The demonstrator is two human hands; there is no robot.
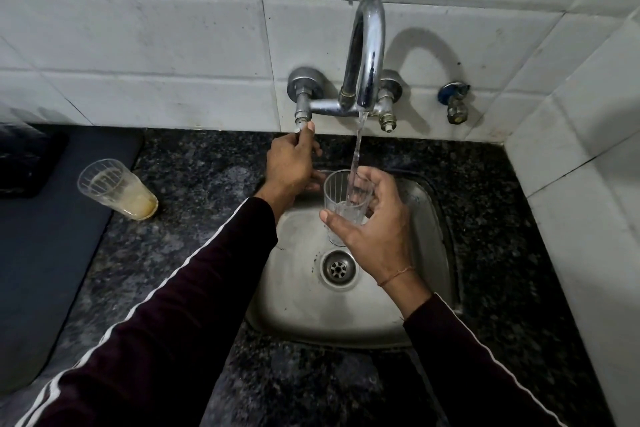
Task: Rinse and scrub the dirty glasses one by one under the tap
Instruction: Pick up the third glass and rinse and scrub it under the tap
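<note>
My right hand [375,229] grips a clear ribbed glass [341,196] upright over the steel sink [426,218]. A stream of water [356,152] runs from the chrome tap spout [369,55] straight into that glass. My left hand [289,163] is closed around the left tap valve stem [302,114] on the wall. A second glass [116,189], smeared with yellowish residue and holding a little pale liquid at its bottom, stands on the dark granite counter [194,204] to the left of the sink.
The sink drain [337,267] lies below the held glass. A right valve stem [386,114] and a separate small wall valve [455,102] sit right of the spout. A dark mat [45,253] covers the counter's left side. White tiled walls close in behind and on the right.
</note>
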